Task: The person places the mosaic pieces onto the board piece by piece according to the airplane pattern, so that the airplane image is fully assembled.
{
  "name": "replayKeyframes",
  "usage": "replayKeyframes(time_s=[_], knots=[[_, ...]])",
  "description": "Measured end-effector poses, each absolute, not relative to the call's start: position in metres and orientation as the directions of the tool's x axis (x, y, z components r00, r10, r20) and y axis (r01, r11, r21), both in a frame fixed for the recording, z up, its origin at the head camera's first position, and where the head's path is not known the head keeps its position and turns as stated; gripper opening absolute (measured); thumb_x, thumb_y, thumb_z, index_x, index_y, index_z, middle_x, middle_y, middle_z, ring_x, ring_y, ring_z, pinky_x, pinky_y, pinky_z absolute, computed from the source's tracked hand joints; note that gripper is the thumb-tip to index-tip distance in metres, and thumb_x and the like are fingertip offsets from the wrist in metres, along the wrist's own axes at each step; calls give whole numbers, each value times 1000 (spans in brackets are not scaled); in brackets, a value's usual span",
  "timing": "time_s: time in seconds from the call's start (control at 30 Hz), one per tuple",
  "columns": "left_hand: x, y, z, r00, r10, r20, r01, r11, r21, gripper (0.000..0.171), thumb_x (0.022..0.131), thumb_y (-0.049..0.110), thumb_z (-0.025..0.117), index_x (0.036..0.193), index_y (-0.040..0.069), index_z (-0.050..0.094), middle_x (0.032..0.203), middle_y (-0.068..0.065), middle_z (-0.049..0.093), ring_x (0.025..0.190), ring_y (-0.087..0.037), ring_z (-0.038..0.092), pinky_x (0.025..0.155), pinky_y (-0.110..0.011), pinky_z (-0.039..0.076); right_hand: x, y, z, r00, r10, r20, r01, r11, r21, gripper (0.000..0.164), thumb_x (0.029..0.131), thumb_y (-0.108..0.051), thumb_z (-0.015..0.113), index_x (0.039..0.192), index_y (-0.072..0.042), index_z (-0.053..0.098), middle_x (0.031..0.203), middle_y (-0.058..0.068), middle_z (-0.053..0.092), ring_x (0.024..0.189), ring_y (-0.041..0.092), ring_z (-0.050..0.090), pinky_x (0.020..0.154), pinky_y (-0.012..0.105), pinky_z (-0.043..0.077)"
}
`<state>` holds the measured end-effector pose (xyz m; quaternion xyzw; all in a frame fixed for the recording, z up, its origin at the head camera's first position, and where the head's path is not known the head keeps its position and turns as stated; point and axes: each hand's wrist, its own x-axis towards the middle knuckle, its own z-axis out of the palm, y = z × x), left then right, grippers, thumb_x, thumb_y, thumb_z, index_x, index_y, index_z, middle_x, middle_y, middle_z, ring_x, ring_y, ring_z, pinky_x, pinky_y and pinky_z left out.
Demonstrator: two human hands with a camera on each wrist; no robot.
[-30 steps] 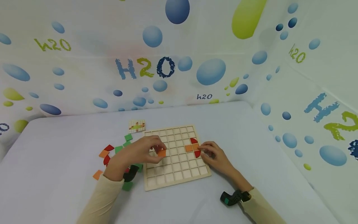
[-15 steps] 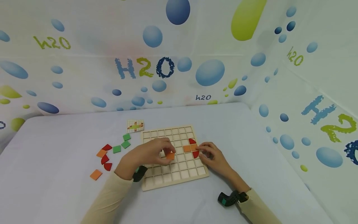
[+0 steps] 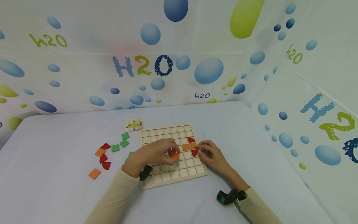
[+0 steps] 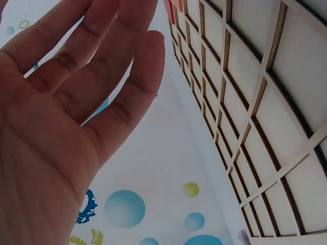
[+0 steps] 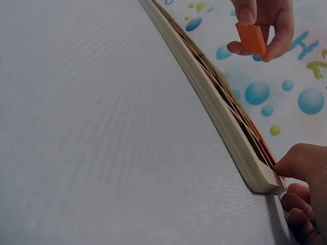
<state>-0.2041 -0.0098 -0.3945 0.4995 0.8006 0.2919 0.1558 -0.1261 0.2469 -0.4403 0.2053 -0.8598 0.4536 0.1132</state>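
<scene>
My left hand (image 3: 160,152) is over the middle of the wooden grid board (image 3: 156,178), pinching an orange square tile (image 3: 175,156) between thumb and fingers. The right wrist view shows that tile (image 5: 251,40) held tilted above the board. On the board's right side lie two orange squares (image 3: 185,147) in a row, with a red quarter-circle tile (image 3: 191,139) above and another (image 3: 194,153) below. At that edge, fingertips of my right hand (image 3: 215,157) touch the board's rim (image 5: 240,153), the other fingers loosely bent outside it. The left wrist view shows palm and fingers beside the grid.
Left of the board lie loose tiles: several green squares (image 3: 115,148), several red quarter-circles (image 3: 103,158) and two orange squares (image 3: 94,174). A small pattern card (image 3: 134,124) lies behind the board's back left corner. My left forearm (image 3: 113,199) partly covers some green tiles.
My left hand has moved right across the board with the orange tile, closer to the two orange squares. The right hand stays at the board's right edge. The head view shifts slightly.
</scene>
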Motion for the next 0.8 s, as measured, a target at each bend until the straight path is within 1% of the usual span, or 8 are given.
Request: replayKeyframes(time_s=[0.13, 0.23, 0.33, 0.47, 0.6, 0.73, 0.8], knots=[[-206, -7, -397, -449, 893, 41, 701, 323, 636, 19, 88, 14, 67, 105, 6, 68, 103, -1, 61, 86, -13, 60, 77, -27, 52, -127, 247, -441, -893, -254, 371, -450, 499, -741, 26, 88, 9, 63, 114, 11, 64, 115, 30, 55, 85, 35, 55, 68, 29, 45], [-207, -5, -400, -460, 888, 19, 681, 339, 649, 18, 88, 14, 67, 105, 7, 67, 104, -1, 59, 88, -13, 59, 77, -26, 51, -127, 247, -441, -898, -259, 357, -441, 495, -749, 27, 88, 9, 63, 115, 11, 64, 116, 30, 55, 87, 34, 55, 69, 30, 46], [-208, -3, -402, -477, 879, -6, 658, 361, 660, 20, 88, 13, 67, 107, 5, 66, 106, -2, 59, 90, -15, 59, 79, -26, 51, -128, 246, -441, -904, -256, 344, -428, 498, -754, 27, 89, 8, 63, 115, 10, 64, 117, 30, 55, 87, 34, 55, 69, 32, 46], [-210, 2, -406, -477, 879, -2, 671, 366, 645, 21, 89, 13, 66, 108, 3, 66, 103, -3, 59, 90, -17, 60, 79, -27, 51, -128, 245, -442, -913, -242, 329, -408, 507, -760, 26, 89, 6, 64, 115, 10, 64, 117, 29, 55, 88, 36, 55, 70, 33, 46], [-212, 8, -411, -468, 884, 17, 703, 360, 613, 20, 90, 14, 67, 107, 4, 67, 101, -2, 60, 89, -16, 59, 79, -27, 51, -128, 246, -442, -919, -232, 318, -393, 517, -761, 27, 89, 6, 64, 115, 9, 65, 117, 28, 55, 88, 35, 55, 70, 32, 46], [-213, 14, -414, -479, 878, 19, 715, 378, 589, 22, 91, 16, 68, 110, 4, 68, 101, -1, 60, 87, -15, 56, 79, -27, 50, -128, 247, -441, -924, -224, 311, -383, 524, -761, 27, 88, 6, 65, 115, 9, 65, 118, 28, 55, 88, 35, 55, 70, 31, 46], [-213, 18, -415, -490, 871, 19, 711, 388, 586, 23, 91, 17, 69, 111, 5, 67, 99, 0, 59, 84, -14, 55, 76, -26, 48, -128, 247, -441, -925, -220, 311, -381, 528, -759, 27, 88, 6, 65, 115, 9, 65, 118, 28, 56, 87, 35, 55, 70, 31, 46]])
